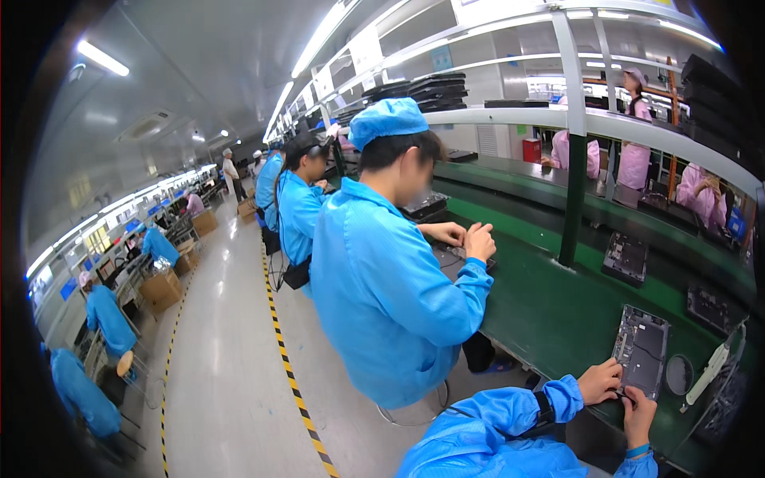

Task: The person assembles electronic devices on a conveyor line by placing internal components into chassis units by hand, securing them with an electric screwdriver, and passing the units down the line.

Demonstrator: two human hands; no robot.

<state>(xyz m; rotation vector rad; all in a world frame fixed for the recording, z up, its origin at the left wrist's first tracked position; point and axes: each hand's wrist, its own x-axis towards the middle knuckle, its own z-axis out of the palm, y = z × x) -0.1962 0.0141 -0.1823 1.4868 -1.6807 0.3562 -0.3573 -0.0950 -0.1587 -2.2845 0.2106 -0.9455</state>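
Observation:
An opened flat electronic device (pixel 644 354), like a laptop base, lies on the green bench at the lower right. Circuit boards run along its left side, and a large black panel fills much of the rest. My left hand (pixel 599 382) is at its lower left corner, fingers closed and pressed together. Just beside it, my right hand (pixel 638 414) pinches at the device's near edge. Whatever sits between the fingertips of either hand is too small to make out. Right of the device are a round grey dish (pixel 679 374) and a long pale handheld tool (pixel 708 378).
Two more opened devices lie farther off, one beyond mine (pixel 625 258) and another to the right (pixel 709 309). A green post (pixel 573 199) rises from the bench (pixel 526 307). Close on my left sits a co-worker in blue (pixel 390 279), handling parts.

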